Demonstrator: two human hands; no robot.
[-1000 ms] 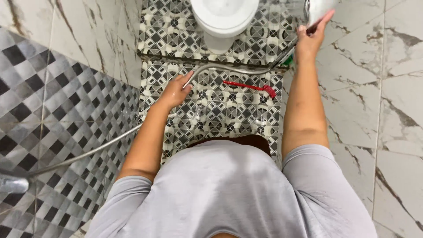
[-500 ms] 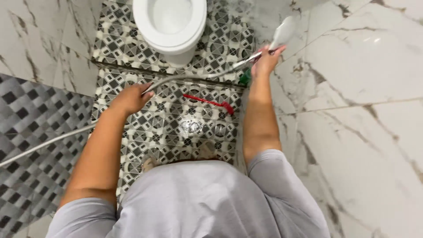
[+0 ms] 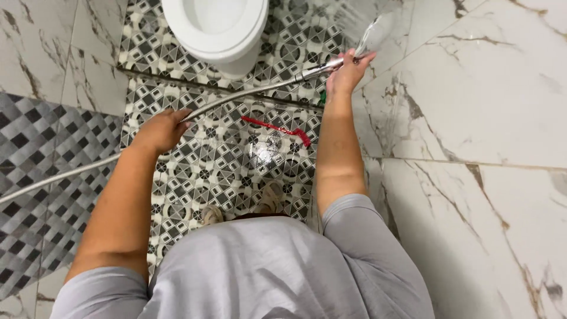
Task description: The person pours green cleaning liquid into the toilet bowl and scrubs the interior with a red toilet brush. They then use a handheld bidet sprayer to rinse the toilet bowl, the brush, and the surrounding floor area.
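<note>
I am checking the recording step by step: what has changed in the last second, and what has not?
The right hand kept hold of the shower head and carried it leftwards, nearer the toilet; it sprays along the marble wall. The left hand kept gripping the metal hose. The red brush stayed on the patterned floor.

white toilet, black-and-white patterned floor, red brush, grey shirt.
</note>
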